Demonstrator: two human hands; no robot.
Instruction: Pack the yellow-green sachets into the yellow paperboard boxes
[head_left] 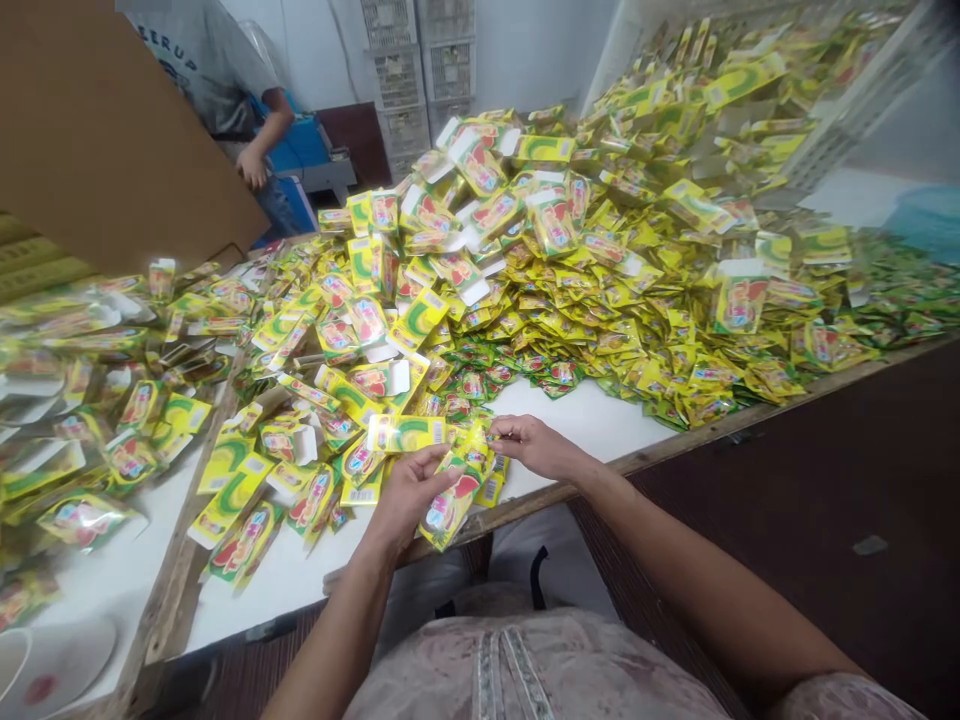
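My left hand [409, 498] grips a small yellow and green printed carton [448, 508], thumb across its front, just over the table's near edge. My right hand [531, 442] is closed by the carton's upper end, fingertips pinched at a shiny yellow piece [474, 440] that looks like a sachet. Whether that piece is partly inside the carton I cannot tell. Beside my left hand lies another yellow carton [409, 432]. Beyond my right hand, a heap of yellow sachets [600, 310] spreads over the white tabletop [615, 420], with green sachets [559, 373] at its near foot.
Loose cartons [360, 330] pile up on the left and middle. A wooden strip [187, 510] divides the table, with more cartons [139, 405] beyond it. A tilted bin [847, 120] stands at back right, a white cup [56, 660] at lower left. Another person's hand [253, 165] shows behind a brown board [97, 130].
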